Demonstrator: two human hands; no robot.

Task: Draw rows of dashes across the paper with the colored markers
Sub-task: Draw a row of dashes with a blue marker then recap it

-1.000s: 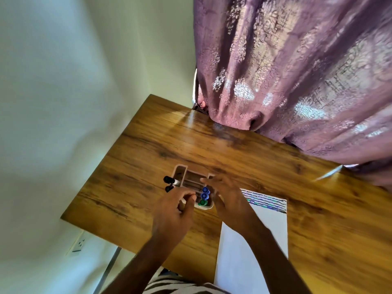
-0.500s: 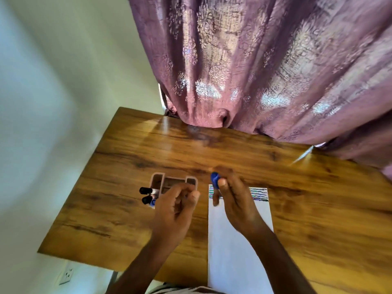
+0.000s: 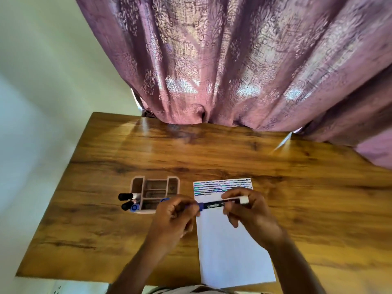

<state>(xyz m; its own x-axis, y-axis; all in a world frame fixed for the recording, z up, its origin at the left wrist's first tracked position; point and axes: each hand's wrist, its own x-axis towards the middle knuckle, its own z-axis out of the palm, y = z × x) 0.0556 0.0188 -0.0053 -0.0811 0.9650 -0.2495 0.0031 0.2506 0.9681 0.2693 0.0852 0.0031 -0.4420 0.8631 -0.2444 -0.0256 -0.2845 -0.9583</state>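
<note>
My left hand (image 3: 171, 217) pinches the cap end, my right hand (image 3: 248, 211) grips the barrel of the marker (image 3: 214, 205); light, stiff, probably slick; I'd pull straight apart.

Blue marker (image 3: 214, 205) w/ white end lies sideways above the paper's (image 3: 231, 247) left half, cap end past its left edge. Paper's white, upright, near the table's front edge, w/ rows of blue/teal dashes across its top. More markers (image 3: 127, 201) poke out left of the holder (image 3: 148, 194).
</note>
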